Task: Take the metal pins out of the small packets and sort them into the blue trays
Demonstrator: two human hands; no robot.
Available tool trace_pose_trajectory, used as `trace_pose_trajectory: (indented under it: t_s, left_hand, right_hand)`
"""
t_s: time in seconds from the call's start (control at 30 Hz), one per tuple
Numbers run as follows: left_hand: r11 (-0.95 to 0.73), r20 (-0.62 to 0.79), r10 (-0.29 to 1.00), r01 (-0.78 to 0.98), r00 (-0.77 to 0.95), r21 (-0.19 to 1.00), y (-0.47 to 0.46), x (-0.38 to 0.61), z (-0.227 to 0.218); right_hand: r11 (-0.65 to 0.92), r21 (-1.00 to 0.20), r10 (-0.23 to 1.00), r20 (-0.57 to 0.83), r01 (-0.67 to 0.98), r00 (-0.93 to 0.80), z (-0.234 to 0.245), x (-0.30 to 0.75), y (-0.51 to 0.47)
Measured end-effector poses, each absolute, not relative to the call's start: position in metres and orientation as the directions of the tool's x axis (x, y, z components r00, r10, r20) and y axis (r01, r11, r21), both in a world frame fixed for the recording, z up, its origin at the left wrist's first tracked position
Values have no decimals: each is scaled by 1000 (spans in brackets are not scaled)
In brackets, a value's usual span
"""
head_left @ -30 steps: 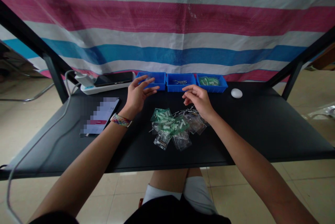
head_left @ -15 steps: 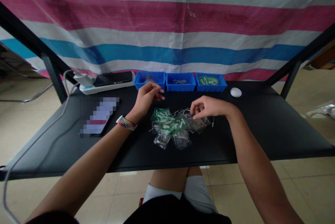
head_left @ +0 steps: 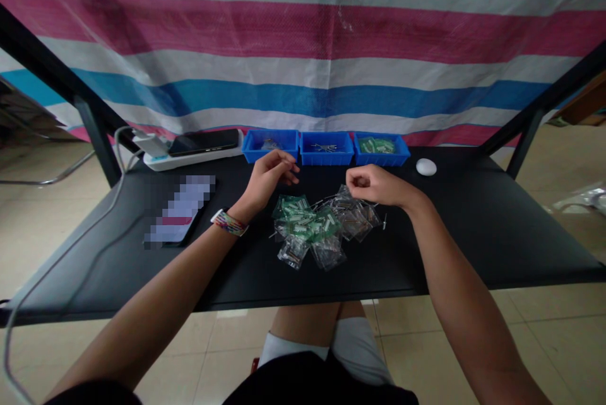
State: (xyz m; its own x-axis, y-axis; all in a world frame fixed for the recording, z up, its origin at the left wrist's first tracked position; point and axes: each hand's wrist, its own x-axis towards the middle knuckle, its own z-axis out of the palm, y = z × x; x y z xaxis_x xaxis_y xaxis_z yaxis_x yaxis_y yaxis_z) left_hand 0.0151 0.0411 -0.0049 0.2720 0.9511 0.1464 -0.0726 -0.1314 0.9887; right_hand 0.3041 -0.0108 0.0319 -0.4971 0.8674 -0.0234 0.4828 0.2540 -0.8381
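Observation:
My left hand (head_left: 271,176) hovers in front of the left blue bin, with thumb and forefinger together and the other fingers loosely curled. Whatever it may hold is too small to make out. At the back right of a pile, my right hand (head_left: 376,184) is closed in a pinch. A small clear plastic packet (head_left: 344,194) is at its fingertips. The pile has green-printed packets (head_left: 307,222) on top and clear packets (head_left: 329,252) around them, some with small metal parts inside. Loose metal pins (head_left: 322,202) lie behind it, partly covered.
Behind the pile stand a left blue bin (head_left: 250,154), a middle blue bin (head_left: 326,158) with metal pins, and a right blue bin (head_left: 382,159) with green packets. A phone (head_left: 187,209), a power strip (head_left: 199,158) with another phone (head_left: 206,142), and a white oval object (head_left: 426,167) share the black table (head_left: 473,234).
My right hand has moved slightly back and its fingers have closed tighter. A clear packet's corner now shows by its fingertips, over the spot where pins lay. My left hand has barely moved.

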Motion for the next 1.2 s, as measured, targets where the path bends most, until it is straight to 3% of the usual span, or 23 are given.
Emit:
trace_pose_trajectory:
  t_s: [0.13, 0.37, 0.5, 0.63, 0.93, 1.2]
  left_hand:
    - [-85, 108, 883, -70, 457, 994, 35, 19, 1]
    - [-120, 57, 758, 53, 649, 991, 19, 28, 5]
    - [-150, 34, 727, 111, 686, 983, 18, 30, 2]
    - [-182, 104, 753, 54, 650, 982, 19, 30, 2]
    - [-147, 141, 845, -29, 517, 989, 19, 28, 1]
    - [-206, 157, 822, 29, 548, 978, 13, 33, 6]
  right_hand:
    - [136, -958, 890, 7, 252, -455, 25, 296, -6]
    - [63, -998, 911, 53, 12, -409, 14, 277, -4]
    - [37, -999, 928, 39, -13, -371, 8, 266, -4]
    - [9, -998, 942, 29, -60, -335, 3, 254, -4]
    - [106, -991, 945, 125, -78, -303, -2, 239, -9]
    - [130, -990, 951, 141, -57, -274, 1, 244, -7]
